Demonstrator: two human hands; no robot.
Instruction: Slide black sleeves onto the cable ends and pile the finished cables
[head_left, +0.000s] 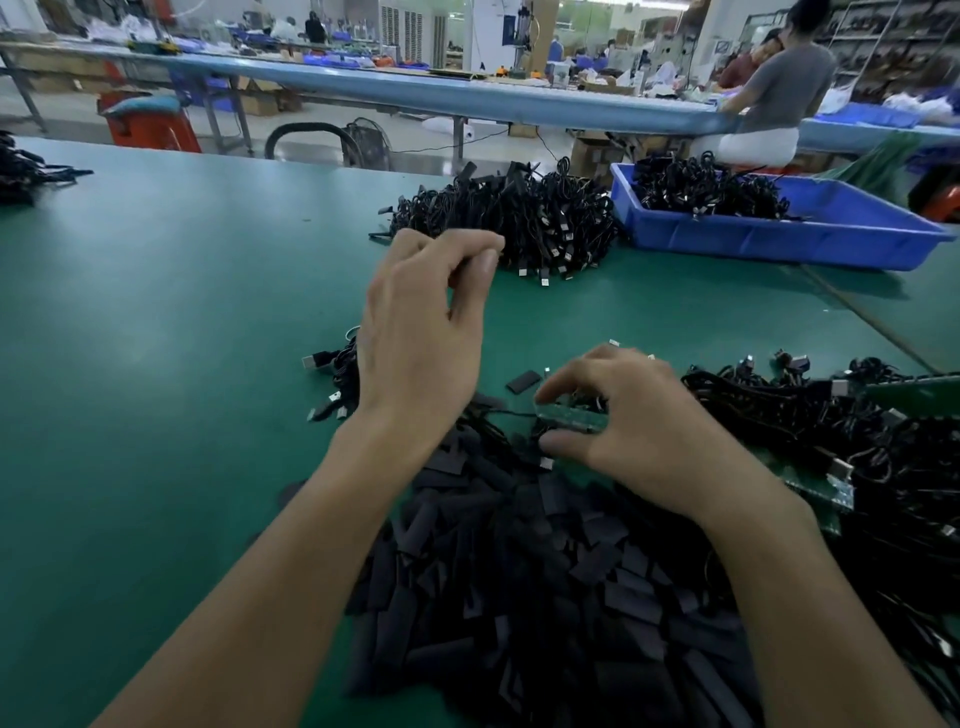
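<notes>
Table (156, 322): green mat, work surface.
Sleeves (545, 597): loose black heap, near edge.
Left hand (421, 332): raised, fingers curled, thumb near fingertips.
Right hand (634, 426): pinching a small green circuit board (574, 415).
Cables (831, 431): black tangle, right.
Far pile (519, 218): cables, beside blue bin (779, 239).

Sleeve heap (545, 597) blurred, cut off below, right hand (639, 431) perhaps pinching something indistinct

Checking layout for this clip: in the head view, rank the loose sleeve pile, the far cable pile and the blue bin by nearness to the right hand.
1. Sleeve pile, directly beneath the right hand.
2. Far cable pile, ahead near table centre.
3. Blue bin, far right corner.
</notes>
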